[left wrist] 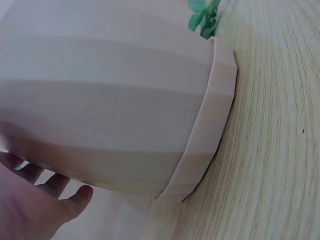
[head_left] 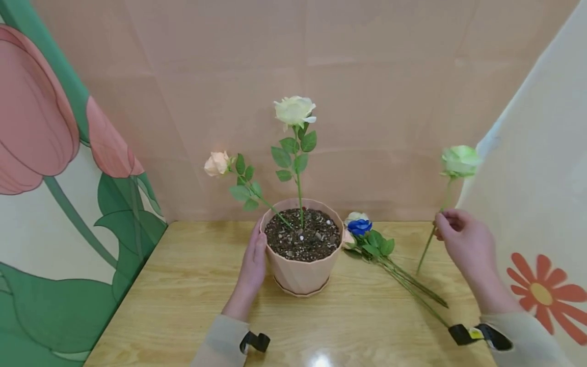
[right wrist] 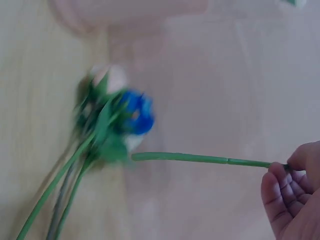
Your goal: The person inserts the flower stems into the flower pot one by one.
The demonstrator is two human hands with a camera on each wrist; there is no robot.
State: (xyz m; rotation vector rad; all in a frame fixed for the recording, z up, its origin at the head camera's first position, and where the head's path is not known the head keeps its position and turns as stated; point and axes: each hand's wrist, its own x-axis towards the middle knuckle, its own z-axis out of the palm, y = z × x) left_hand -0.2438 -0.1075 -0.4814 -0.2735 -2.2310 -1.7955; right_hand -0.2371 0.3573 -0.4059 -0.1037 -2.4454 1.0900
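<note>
Right hand, over the right side of the table, pinches the stem of a pale green rose between thumb and fingers; the bloom stands above the hand and the bare stem slants down to the left. Left hand lies against the left side of a pink flower pot, its thumb near the rim and its fingers spread a little on the wall, partly hidden behind it. That pot stands in the middle of the table on a matching saucer, filled with dark soil. Two roses are stuck in the soil: a white rose, nearly upright, and a peach rose leaning far to the left. Just right of the pot, a blue rose lies on the table in a bunch with a white and a pink bloom, their stems running toward the near right. Pink cloth hangs along the far side, beyond the table.
</note>
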